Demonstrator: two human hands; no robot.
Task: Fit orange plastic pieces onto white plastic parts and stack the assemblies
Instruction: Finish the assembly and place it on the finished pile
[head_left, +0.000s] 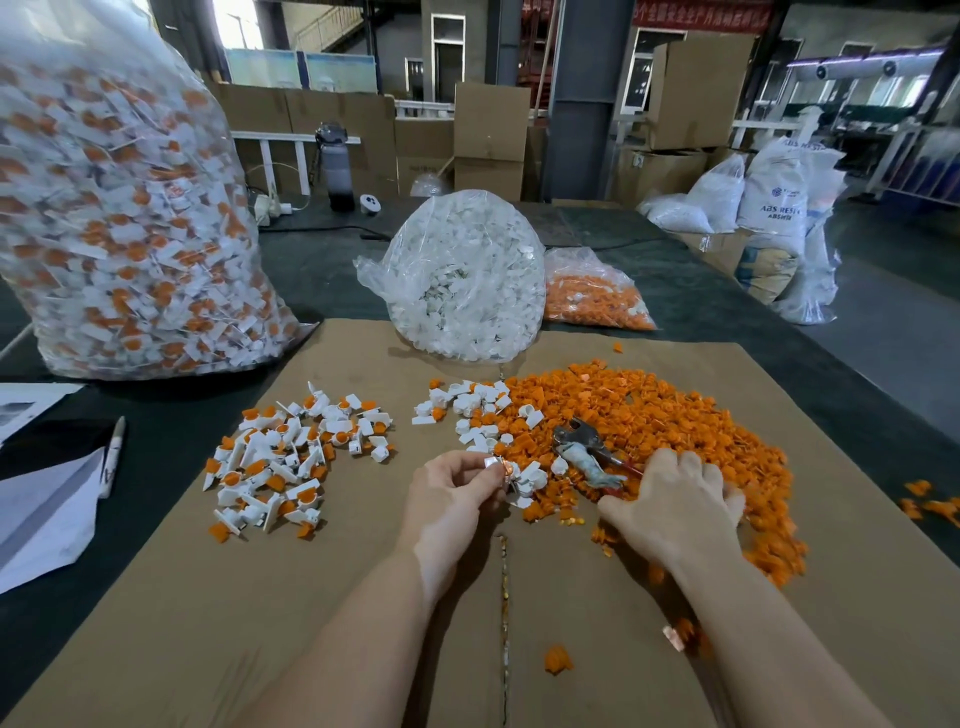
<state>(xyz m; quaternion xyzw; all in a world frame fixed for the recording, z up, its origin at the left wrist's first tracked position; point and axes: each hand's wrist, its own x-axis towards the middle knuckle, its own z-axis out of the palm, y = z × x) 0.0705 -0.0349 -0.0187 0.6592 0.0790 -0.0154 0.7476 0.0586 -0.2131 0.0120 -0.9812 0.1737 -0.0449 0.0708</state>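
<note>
Left hand (452, 491) pinching small rigid white plastic part (492, 462); right hand (675, 501), fingers spread, raking light, loose orange plastic pieces (649, 415), likely best pinched edgewise.

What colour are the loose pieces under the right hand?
Orange pieces, under the right hand; the head view shows them.

One head cam, looking fwd and down (wide-angle), close over the cardboard sheet (363, 597).

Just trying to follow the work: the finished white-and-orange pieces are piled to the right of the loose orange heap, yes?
Not quite. The head view shows the finished pieces piled to the left of the loose orange heap, on the same cardboard sheet.
</note>
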